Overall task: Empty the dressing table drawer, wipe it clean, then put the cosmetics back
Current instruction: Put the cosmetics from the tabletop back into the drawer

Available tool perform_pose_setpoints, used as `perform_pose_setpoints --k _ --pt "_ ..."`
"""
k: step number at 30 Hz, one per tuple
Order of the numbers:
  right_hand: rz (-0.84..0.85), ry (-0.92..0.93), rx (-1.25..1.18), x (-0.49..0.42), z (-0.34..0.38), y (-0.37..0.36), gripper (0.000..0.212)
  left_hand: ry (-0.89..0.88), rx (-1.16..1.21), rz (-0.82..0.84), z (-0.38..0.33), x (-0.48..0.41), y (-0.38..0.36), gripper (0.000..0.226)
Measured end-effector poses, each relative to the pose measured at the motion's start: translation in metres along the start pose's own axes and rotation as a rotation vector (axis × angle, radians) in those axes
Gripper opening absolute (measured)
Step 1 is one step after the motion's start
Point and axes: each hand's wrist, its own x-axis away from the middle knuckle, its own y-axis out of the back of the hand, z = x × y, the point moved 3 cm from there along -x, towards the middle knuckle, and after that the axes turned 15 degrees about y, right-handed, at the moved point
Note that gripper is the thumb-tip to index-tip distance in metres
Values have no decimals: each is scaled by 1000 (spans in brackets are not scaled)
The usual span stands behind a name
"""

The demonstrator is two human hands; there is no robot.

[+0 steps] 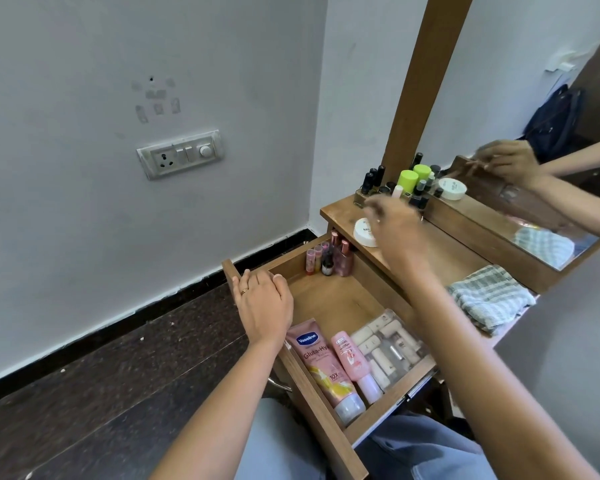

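Drawer (340, 303) stands open; we note left hand (262, 303) resting loose-fingered on its rim; right hand (399, 233) blurred, fingers indeterminate.

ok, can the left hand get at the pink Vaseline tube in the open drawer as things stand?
Probably yes. The left hand rests on the wooden drawer's front panel, and the pink plastic Vaseline tube lies just inside that panel, uncovered, with nothing above it.
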Motion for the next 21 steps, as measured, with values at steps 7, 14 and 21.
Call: perform_pose_setpoints --k 7,14,21 --pt "-25 -225 187 -46 -86 53 27 -21 6 -7 0 1 0 41" --pt "231 -303 233 -66 -102 32 24 -17 -4 -3 2 0 -2 46" --pt "224 -285 355 -71 -104 18 24 -6 10 -7 1 0 -2 51"
